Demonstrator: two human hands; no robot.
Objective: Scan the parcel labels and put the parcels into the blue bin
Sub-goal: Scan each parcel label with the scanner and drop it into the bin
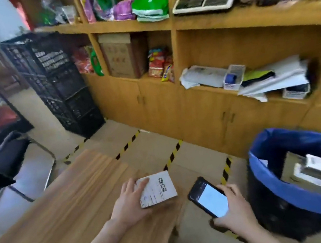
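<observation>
A small white parcel (158, 187) with a barcode label on top is held in my left hand (130, 204), fingers wrapped under it and thumb on its upper face, above the right end of the wooden table (64, 207). My right hand (235, 211) grips a black phone (208, 197) with a lit white screen, just right of the parcel and apart from it. The bin (284, 184), dark with a blue liner, stands on the floor at the right. Inside it lie several parcels (315, 169), blurred.
Wooden shelves and cupboards (204, 104) full of goods line the back. Stacked black crates (57, 82) stand at the left rear and a black chair (6, 159) at the far left. Yellow-black tape (172, 154) marks the floor between table and shelves.
</observation>
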